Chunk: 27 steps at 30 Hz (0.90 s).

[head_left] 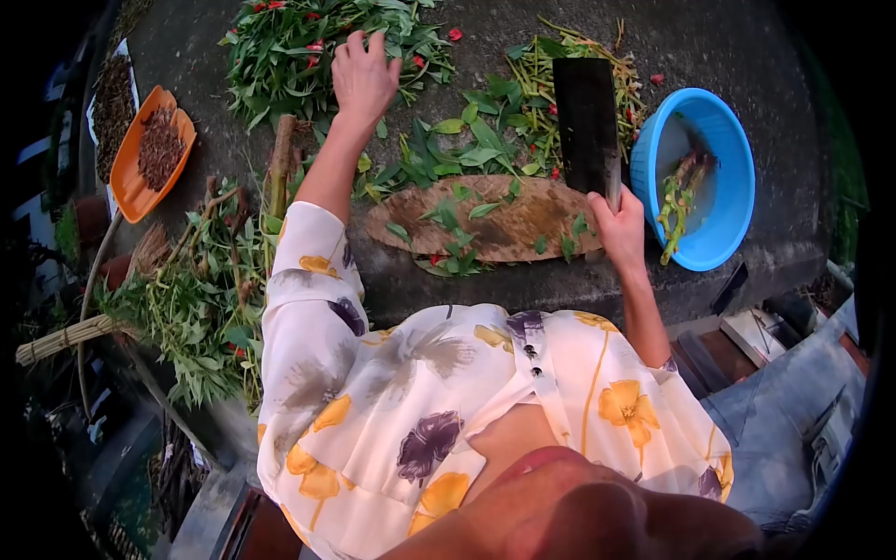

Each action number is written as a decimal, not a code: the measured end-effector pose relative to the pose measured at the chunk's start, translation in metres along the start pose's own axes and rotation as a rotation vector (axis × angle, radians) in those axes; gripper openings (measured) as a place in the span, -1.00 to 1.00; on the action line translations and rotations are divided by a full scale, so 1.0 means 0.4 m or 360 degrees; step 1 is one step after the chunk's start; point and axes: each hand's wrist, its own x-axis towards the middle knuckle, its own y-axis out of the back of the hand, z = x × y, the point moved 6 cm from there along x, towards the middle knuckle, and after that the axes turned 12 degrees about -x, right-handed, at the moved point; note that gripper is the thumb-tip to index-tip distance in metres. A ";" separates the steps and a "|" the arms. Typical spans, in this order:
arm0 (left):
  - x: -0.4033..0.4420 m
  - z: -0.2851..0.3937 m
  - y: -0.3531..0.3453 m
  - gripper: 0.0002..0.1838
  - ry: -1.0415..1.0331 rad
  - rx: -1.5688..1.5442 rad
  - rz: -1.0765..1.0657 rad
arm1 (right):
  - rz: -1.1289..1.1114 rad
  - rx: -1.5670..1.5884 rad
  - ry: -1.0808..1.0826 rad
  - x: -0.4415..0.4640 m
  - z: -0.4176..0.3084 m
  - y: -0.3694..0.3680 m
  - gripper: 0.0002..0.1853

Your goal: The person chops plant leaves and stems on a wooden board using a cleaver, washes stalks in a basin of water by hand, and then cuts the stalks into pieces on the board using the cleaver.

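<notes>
The right hand (pixel 620 220) has its fingers closed round 1 cleaver's (pixel 586 121) handle, near the wooden board's (pixel 535 207) right end; beyond the board, the left hand (pixel 364 78) touches heaped leaves (pixel 275 70), grip unclear.

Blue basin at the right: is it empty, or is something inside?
Not empty: the blue basin holds a few stalks, and their near ends cross its rim.

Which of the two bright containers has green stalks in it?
The round blue basin, near the right hand; the orange tray on the far left holds brown pieces instead.
</notes>
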 end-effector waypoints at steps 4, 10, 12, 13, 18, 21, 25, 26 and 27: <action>-0.011 0.126 -0.167 -0.10 -0.0130 -0.0201 -0.0247 | -0.0003 0.0092 -0.0171 -0.033 0.001 0.018 -0.79; 0.004 -0.002 -0.288 -0.67 0.0449 -0.0804 -0.0272 | 0.0029 0.0152 -0.0205 -0.064 0.015 0.026 -0.79; -0.003 -0.017 -0.268 -0.70 0.0479 -0.0887 -0.0123 | 0.0025 0.0229 -0.0226 -0.068 0.023 0.022 -0.78; -0.008 -0.023 -0.238 -0.73 0.0511 -0.0959 0.0030 | 0.0005 0.0280 -0.0270 -0.070 0.036 0.013 -0.78; -0.021 -0.099 -0.275 -0.46 0.0967 -0.1698 -0.0005 | -0.0105 0.0529 -0.0414 -0.077 0.035 -0.007 -0.76; 0.018 0.028 -0.197 -0.36 0.0285 -0.0039 -0.0049 | -0.0104 0.0439 -0.0385 -0.075 0.047 -0.013 -0.77; 0.129 -0.009 -0.401 -0.24 0.0510 -0.0224 -0.0504 | -0.0099 0.0453 -0.0400 -0.083 0.038 -0.006 -0.78; 0.197 -0.021 -0.453 -0.29 0.0575 -0.0475 -0.0476 | -0.0089 0.0463 -0.0402 -0.086 0.035 -0.003 -0.79; 0.245 -0.017 -0.486 -0.33 0.0650 -0.0727 -0.0456 | -0.0080 0.0462 -0.0416 -0.091 0.041 0.003 -0.79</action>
